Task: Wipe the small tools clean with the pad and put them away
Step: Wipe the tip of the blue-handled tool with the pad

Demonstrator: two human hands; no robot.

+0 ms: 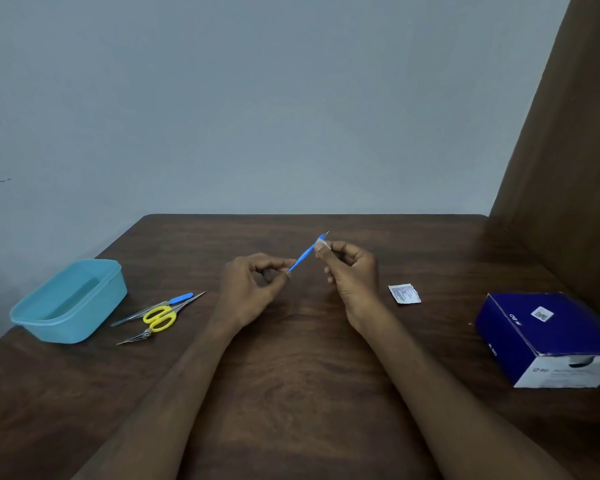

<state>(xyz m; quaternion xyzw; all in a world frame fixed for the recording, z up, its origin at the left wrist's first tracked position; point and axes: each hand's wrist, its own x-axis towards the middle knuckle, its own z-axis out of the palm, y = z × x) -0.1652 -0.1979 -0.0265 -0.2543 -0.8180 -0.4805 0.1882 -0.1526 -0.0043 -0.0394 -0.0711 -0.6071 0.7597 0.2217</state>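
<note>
My left hand (pixel 253 282) pinches the tail of the blue-handled tool (pixel 303 255), held above the desk (pixel 291 375) so its shaft is free. My right hand (pixel 349 268) fingers grip the white pad (pixel 321 244) around it near the metal tip, wiping. Scissors (pixel 159 318) wait beside the tub (pixel 70 299), likely their destination.

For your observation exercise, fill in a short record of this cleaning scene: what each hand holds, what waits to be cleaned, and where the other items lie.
left hand: pinches the lower end of the blue-handled tool
right hand: pinches a white pad around the tool near its metal tip
waiting: yellow scissors, tweezers, another blue-handled tool
container: light blue tub, far left
wrapper: torn sachet, right of the hands
box: dark blue, far right
</note>
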